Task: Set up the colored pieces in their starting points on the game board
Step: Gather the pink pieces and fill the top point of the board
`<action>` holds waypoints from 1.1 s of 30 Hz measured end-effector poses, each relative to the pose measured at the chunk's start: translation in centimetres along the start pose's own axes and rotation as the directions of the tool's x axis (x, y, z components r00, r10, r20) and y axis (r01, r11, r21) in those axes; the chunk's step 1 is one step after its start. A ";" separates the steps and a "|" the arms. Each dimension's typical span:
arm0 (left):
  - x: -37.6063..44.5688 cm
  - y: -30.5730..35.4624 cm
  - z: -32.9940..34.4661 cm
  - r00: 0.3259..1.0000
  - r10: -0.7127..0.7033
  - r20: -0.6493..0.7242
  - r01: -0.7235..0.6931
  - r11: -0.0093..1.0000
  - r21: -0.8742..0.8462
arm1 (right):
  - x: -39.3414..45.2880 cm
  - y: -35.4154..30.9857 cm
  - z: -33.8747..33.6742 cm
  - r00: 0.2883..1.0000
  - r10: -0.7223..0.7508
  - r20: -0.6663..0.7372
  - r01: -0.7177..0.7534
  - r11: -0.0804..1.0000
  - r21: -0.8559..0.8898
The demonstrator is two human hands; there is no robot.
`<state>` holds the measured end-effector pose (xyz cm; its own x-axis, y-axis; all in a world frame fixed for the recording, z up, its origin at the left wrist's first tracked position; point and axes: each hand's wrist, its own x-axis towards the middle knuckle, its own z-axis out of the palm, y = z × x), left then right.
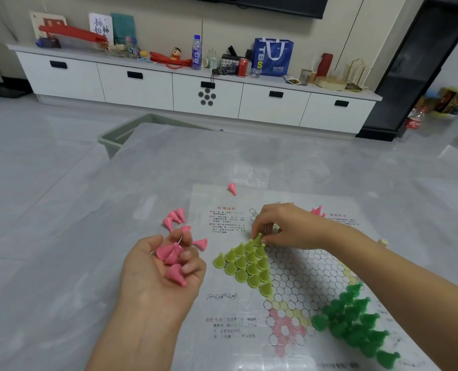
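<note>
A paper game board (297, 269) with hexagon cells lies on the grey table. Several yellow-green pieces (246, 263) fill one triangle near the board's middle left. Dark green pieces (356, 322) fill a triangle at the lower right. My right hand (281, 226) pinches the yellow-green piece (258, 239) at the top of that triangle. Palm up, my left hand (163, 271) cups several pink pieces (173, 259). More pink pieces (175, 218) lie loose on the table left of the board. One pink piece (232, 188) lies at the board's far edge, and others (317, 211) show behind my right hand.
A small pale die (383, 242) sits right of my right forearm. A grey-green bin (120, 137) stands beyond the table's far left corner. A long white cabinet (195, 87) with bottles, a blue bag and clutter runs along the wall. A cola bottle (415, 121) stands on the floor at right.
</note>
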<state>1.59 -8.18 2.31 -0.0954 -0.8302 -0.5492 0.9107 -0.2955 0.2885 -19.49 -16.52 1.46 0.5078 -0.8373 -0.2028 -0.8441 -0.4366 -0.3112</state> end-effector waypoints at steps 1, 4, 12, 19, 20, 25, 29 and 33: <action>0.0 0.0 0.0 1.000 -0.002 -0.001 0.002 1.000 0.001 | 0.0 0.0 0.0 1.000 -0.001 0.000 0.001 1.000 0.003; 0.1 0.0 0.1 1.000 -0.004 -0.007 0.004 1.000 0.001 | -0.1 0.1 0.0 1.000 -0.003 0.011 0.003 1.000 0.008; 0.0 0.2 -0.1 1.000 0.003 0.009 -0.003 1.000 -0.015 | 0.0 -0.4 -1.2 0.997 0.028 0.071 -0.025 0.999 -0.035; 0.1 0.7 -0.2 0.999 0.028 -0.030 -0.030 0.997 -0.073 | 3.9 -6.4 -1.8 0.991 -0.137 -0.010 0.135 0.987 -0.081; 0.1 0.8 -0.3 0.999 0.035 -0.035 -0.038 0.996 -0.085 | 4.7 -7.3 -1.4 0.989 -0.142 0.035 0.145 0.985 -0.097; -0.2 1.7 -0.6 0.998 0.063 -0.031 -0.066 0.992 -0.111 | 7.3 -9.6 1.5 0.992 -0.082 0.093 0.090 0.993 -0.074; -0.1 2.5 -1.0 0.997 0.070 -0.042 -0.074 0.992 -0.104 | 8.1 -10.3 2.4 0.989 -0.150 0.010 0.150 0.986 -0.069; 0.3 2.9 -1.3 0.994 0.064 -0.087 -0.072 0.993 -0.093 | 7.6 -10.0 1.9 0.989 -0.140 -0.041 0.139 0.990 -0.032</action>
<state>4.72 -8.66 1.93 -0.0013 -0.8029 -0.5961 0.9488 -0.1893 0.2529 -6.85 -17.85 1.30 0.6136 -0.7805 -0.1193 -0.7704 -0.5588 -0.3069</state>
